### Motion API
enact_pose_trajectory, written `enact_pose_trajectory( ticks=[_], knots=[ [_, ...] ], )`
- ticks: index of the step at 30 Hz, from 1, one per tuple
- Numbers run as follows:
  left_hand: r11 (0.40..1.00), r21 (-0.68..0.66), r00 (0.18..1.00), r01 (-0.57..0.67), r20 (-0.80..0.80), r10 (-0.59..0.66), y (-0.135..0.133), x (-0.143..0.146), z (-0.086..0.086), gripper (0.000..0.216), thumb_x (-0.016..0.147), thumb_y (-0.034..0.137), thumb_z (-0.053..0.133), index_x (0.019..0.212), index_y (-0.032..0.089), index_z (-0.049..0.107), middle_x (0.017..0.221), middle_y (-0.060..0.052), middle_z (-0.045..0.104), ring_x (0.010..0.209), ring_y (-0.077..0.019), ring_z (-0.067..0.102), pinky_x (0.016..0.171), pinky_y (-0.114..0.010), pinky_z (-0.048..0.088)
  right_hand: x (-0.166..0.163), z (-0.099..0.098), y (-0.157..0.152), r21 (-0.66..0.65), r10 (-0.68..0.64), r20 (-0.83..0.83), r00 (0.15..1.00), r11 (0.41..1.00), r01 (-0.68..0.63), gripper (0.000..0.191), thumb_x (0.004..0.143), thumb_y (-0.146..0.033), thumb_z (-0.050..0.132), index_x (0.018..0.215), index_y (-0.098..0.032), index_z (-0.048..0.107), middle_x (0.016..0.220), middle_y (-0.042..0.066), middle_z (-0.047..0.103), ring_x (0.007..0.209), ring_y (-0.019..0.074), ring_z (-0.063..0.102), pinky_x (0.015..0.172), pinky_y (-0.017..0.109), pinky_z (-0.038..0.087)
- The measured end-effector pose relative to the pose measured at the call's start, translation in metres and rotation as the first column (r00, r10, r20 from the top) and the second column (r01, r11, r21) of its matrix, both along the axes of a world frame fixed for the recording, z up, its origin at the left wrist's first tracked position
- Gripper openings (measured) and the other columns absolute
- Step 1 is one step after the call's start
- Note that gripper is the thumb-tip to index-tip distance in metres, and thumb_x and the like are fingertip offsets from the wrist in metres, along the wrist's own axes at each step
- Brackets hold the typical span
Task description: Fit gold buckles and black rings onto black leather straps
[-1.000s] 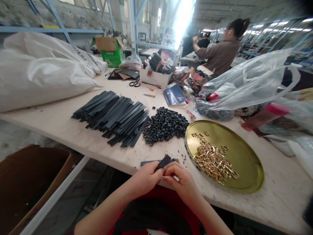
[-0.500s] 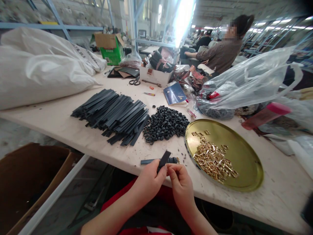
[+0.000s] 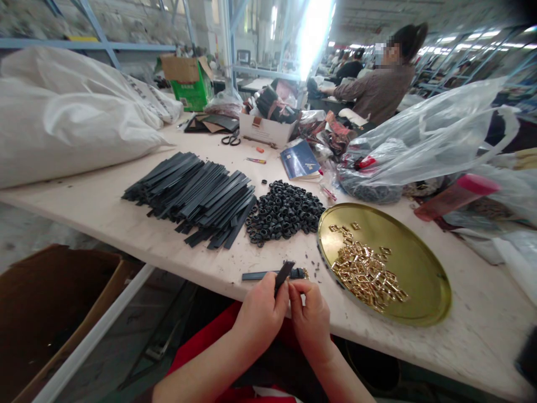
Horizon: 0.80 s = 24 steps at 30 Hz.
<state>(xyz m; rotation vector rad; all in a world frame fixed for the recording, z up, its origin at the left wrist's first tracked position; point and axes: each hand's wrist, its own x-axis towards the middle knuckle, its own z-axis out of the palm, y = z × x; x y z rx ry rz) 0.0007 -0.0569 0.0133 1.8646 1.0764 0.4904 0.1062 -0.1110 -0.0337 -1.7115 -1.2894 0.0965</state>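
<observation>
Strip (image 3: 285,275) is sitting gripped in the left hand (image 3: 263,305) at the desk's (image 3: 109,212) near edge; the right hand (image 3: 311,313) is pinching, contents hidden; slackening fingers would be risking a drop.

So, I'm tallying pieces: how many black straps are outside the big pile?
2 visible: the held strap in the left hand, and a second strap lying on the table just beyond. More may be hidden beneath that one.
</observation>
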Motion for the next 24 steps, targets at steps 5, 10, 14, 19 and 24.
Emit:
enact_pose_trajectory(
  ticks=[5, 10, 14, 19, 24],
  knots=[
    [0.997, -0.031, 0.998, -0.063, -0.024, 0.063, 0.005, 0.002, -0.008, 0.019, 0.086, 0.031, 0.034, 0.077, 0.019, 0.045, 0.069, -0.002, 0.056, 0.065, -0.0174, 0.053, 0.059, -0.027, 0.036, -0.002, 0.005, 0.007, -0.089, -0.019, -0.123, 0.992, 0.996, 0.008, 0.018, 0.085, -0.033, 0.045, 0.074, -0.021, 0.052, 0.065, 0.001, 0.061, 0.059, 0.0161, 0.057, 0.055, 0.028, 0.044],
    [0.996, -0.063, 0.998, -0.058, 0.019, 0.060, 0.003, 0.006, -0.008, 0.021, 0.087, 0.032, 0.033, 0.078, 0.018, 0.045, 0.070, -0.002, 0.055, 0.066, -0.0170, 0.052, 0.060, -0.027, 0.037, -0.001, 0.007, 0.009, -0.089, -0.027, -0.177, 0.984, 0.996, 0.012, 0.018, 0.085, -0.032, 0.045, 0.074, -0.020, 0.053, 0.071, 0.002, 0.061, 0.067, 0.0174, 0.056, 0.062, 0.030, 0.044],
    [0.995, -0.072, 0.996, -0.076, 0.039, 0.079, 0.001, 0.008, -0.008, 0.020, 0.086, 0.032, 0.033, 0.076, 0.019, 0.044, 0.068, -0.001, 0.054, 0.065, -0.0161, 0.051, 0.059, -0.026, 0.037, 0.001, 0.007, 0.009, -0.079, -0.011, -0.206, 0.979, 0.997, -0.006, 0.016, 0.084, -0.031, 0.047, 0.074, -0.020, 0.054, 0.072, 0.003, 0.061, 0.069, 0.0178, 0.056, 0.064, 0.031, 0.044],
    [0.979, -0.189, 0.990, -0.077, 0.104, 0.098, 0.007, 0.005, -0.014, 0.022, 0.085, 0.033, 0.035, 0.073, 0.018, 0.045, 0.059, 0.003, 0.050, 0.051, -0.0118, 0.047, 0.053, -0.023, 0.037, 0.001, 0.007, 0.010, -0.130, -0.004, -0.482, 0.876, 0.989, -0.067, 0.017, 0.084, -0.033, 0.048, 0.077, -0.020, 0.055, 0.079, 0.004, 0.064, 0.075, 0.0178, 0.059, 0.069, 0.031, 0.045],
    [0.915, -0.403, 0.988, 0.040, 0.152, 0.024, 0.018, 0.000, -0.015, 0.021, 0.082, 0.033, 0.038, 0.081, 0.015, 0.050, 0.056, 0.005, 0.049, 0.041, -0.0088, 0.043, 0.043, -0.021, 0.035, 0.011, 0.004, 0.007, -0.109, 0.134, -0.541, 0.830, 0.968, -0.228, 0.013, 0.079, -0.029, 0.056, 0.070, -0.020, 0.054, 0.089, 0.005, 0.064, 0.083, 0.0182, 0.059, 0.074, 0.031, 0.044]
  ],
)
